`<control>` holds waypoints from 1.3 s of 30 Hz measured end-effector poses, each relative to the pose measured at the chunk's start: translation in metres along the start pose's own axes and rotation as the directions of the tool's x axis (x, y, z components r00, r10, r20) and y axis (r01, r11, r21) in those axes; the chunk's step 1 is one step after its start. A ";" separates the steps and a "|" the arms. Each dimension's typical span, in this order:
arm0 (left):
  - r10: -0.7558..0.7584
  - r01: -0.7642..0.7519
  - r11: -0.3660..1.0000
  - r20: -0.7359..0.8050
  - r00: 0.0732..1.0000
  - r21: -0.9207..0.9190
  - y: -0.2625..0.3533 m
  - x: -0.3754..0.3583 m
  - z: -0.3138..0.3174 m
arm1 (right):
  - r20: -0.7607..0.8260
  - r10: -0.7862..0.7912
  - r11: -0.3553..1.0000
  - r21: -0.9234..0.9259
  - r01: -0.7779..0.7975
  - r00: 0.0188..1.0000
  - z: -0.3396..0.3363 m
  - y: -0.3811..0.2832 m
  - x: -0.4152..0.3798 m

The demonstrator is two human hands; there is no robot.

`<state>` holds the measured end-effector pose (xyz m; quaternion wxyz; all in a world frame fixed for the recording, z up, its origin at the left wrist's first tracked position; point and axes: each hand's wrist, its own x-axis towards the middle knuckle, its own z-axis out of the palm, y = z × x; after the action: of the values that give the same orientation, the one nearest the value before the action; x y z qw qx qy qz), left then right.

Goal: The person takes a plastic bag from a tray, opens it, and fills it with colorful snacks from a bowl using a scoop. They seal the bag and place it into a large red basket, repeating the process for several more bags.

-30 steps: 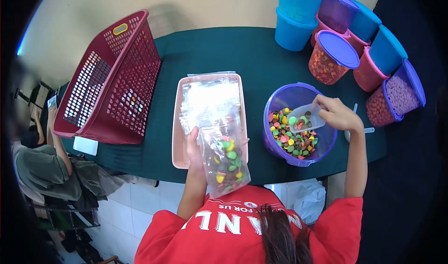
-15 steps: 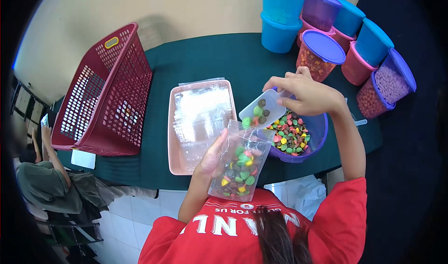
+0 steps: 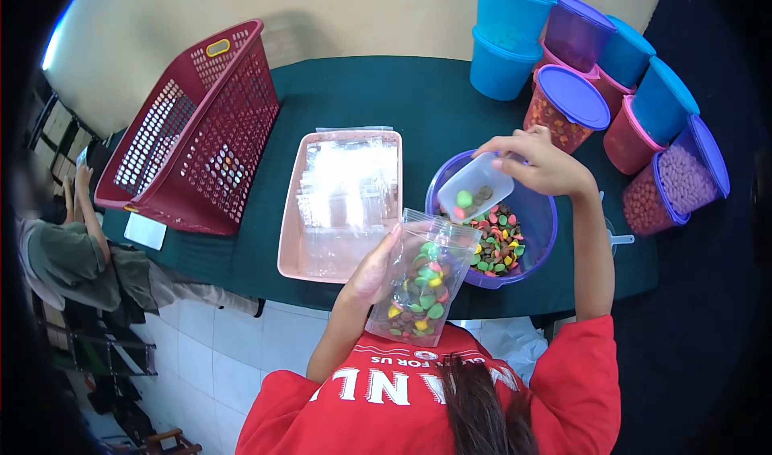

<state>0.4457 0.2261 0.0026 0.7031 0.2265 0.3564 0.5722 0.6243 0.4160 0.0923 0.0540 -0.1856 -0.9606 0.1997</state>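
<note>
My left hand [image 3: 372, 274] grips a clear zip pouch [image 3: 422, 288] by its side. The pouch is partly filled with green, yellow, pink and brown candies, and its top edge is at the upper end. In my right hand [image 3: 540, 161] is a translucent plastic scoop [image 3: 485, 177], tilted, with a few candies toward its lower end. The scoop hangs above the purple tub [image 3: 547, 238], just up and right of the pouch's mouth. More of the same colourful candies [image 3: 500, 242] lie in the tub.
A pink tray [image 3: 287, 242] of clear pouches sits left of the tub. Further left stands a maroon laundry basket [image 3: 233, 125]. Several lidded containers [image 3: 507, 65] are stacked at the back right. A person [image 3: 72, 250] sits at the far left.
The scoop has moved away from the pouch's mouth, up and right over the tub, and holds fewer candies. My left hand still holds the pouch. The whole view has shifted slightly.
</note>
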 end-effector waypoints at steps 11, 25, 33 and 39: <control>0.627 -0.571 0.777 -0.400 0.668 0.265 -0.049 0.010 0.026 | -0.129 0.103 0.769 0.640 0.003 0.986 0.068 -0.039 -0.041; 0.923 -0.606 0.313 -0.084 0.375 0.732 -0.042 -0.016 0.046 | -0.573 0.213 0.565 0.733 0.379 0.791 0.124 -0.074 -0.034; 0.858 -0.617 0.505 -0.276 0.432 0.604 -0.027 -0.088 0.005 | -0.434 0.183 0.210 0.894 0.396 0.882 0.157 -0.148 0.010; 0.880 -0.611 0.465 -0.259 0.399 0.641 -0.005 -0.157 -0.046 | -0.376 0.080 0.222 0.910 0.351 0.923 0.189 -0.218 0.043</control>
<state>0.3990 0.0689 0.0074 0.1436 0.3410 0.5191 0.7705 0.4778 0.1780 0.0089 0.3411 -0.0574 -0.6157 0.7080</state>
